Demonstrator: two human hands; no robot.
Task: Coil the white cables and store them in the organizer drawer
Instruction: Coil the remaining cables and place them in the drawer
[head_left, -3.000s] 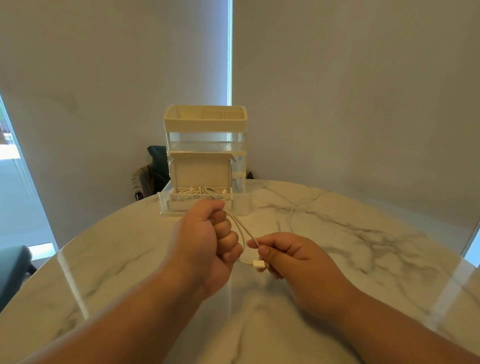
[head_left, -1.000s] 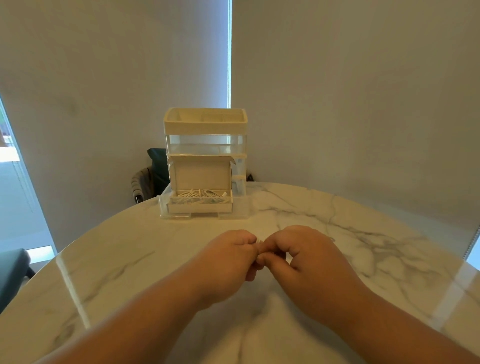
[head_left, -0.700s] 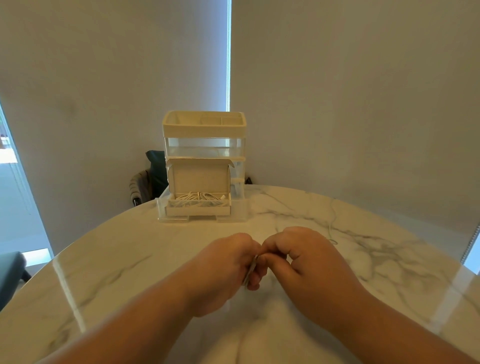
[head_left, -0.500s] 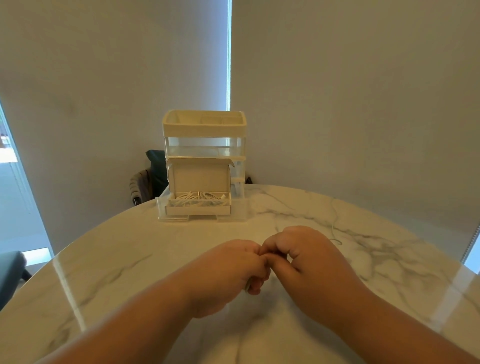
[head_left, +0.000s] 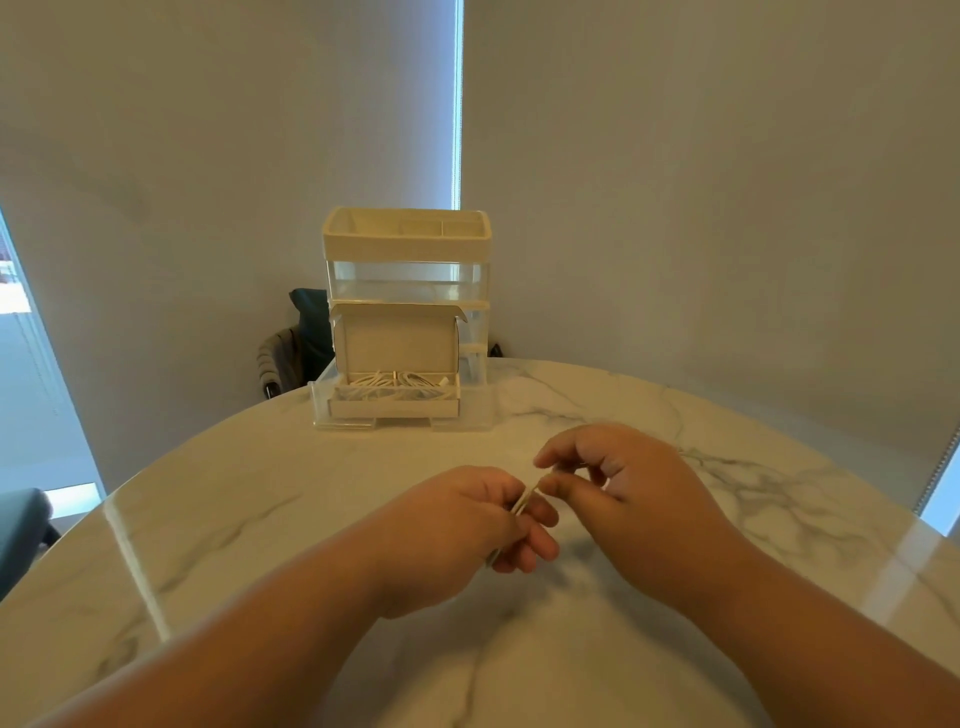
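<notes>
My left hand (head_left: 467, 525) grips a coiled white cable (head_left: 523, 503) above the marble table; only a short edge of the coil shows between my fingers. My right hand (head_left: 623, 483) is just to its right, thumb and forefinger pinching at the top of that coil. At the table's far side stands the cream and clear organizer (head_left: 408, 317). Its bottom drawer (head_left: 395, 408) is pulled out toward me and holds a small open box with several white cables (head_left: 395, 387) in it.
The round marble table (head_left: 234, 519) spreads under both arms, its curved far edge close behind the organizer. A dark chair (head_left: 296, 343) stands behind the table at the left. Another dark seat (head_left: 18, 530) sits at the left edge. Walls with window blinds close off the back.
Three seconds ago the cable hung in a loose loop between my hands. It is now bunched in my left hand, and my right hand has lifted slightly and opened from the tight clasp.
</notes>
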